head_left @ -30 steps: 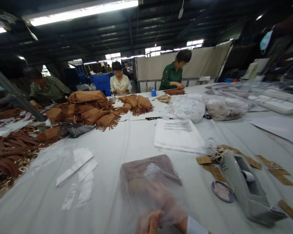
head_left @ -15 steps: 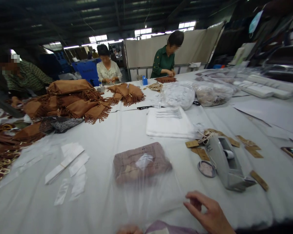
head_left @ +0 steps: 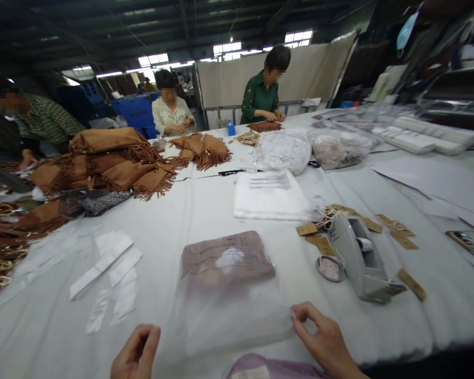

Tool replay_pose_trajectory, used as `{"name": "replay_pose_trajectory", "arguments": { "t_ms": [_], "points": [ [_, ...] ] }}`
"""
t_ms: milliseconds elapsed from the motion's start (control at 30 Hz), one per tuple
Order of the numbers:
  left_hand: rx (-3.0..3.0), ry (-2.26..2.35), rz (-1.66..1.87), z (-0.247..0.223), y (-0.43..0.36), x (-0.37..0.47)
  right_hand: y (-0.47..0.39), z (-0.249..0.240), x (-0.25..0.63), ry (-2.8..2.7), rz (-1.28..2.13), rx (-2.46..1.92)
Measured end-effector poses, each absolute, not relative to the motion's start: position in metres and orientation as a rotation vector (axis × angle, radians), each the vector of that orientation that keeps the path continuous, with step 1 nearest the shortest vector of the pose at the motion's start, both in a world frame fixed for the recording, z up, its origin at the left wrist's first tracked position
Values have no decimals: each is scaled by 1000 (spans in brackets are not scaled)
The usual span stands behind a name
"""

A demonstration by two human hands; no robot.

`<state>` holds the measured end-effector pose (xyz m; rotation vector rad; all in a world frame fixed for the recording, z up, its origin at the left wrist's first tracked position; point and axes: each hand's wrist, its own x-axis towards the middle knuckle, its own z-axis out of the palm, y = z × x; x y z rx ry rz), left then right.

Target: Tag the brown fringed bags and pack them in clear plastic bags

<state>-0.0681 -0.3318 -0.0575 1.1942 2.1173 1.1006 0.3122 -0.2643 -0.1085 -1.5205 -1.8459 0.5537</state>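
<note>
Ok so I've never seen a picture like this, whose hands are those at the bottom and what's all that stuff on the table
There is no machine here. The picture comes from a camera worn on a person's head, looking forward and down, so the two hands at the bottom are that person's own. The right hand pinches the near corner of a clear plastic bag that lies flat on the white table with a folded brownish item inside. The left hand hovers by the bag's other near corner; whether it touches is unclear. To the right stands a grey tape dispenser among brown paper tags. Further back lie a stack of white cloth and piles of tan fringed pieces. Other people work at the far side.
</note>
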Motion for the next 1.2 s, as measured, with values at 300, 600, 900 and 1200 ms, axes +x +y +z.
{"name": "replay_pose_trajectory", "arguments": {
  "t_ms": [300,600,900,1200],
  "points": [
    [2254,1455,69,-67,-200,12,-270,-125,303,-1889,498,-1505],
    [2375,1414,-203,-94,-199,8,-307,-149,317,-1877,321,-1377],
    [2326,1330,-34,-87,-264,-14,-310,-161,323,-1775,539,-1578],
    [2209,1863,363,-123,-344,-160,-295,-160,392,-2150,174,-1395]
  ]
}}
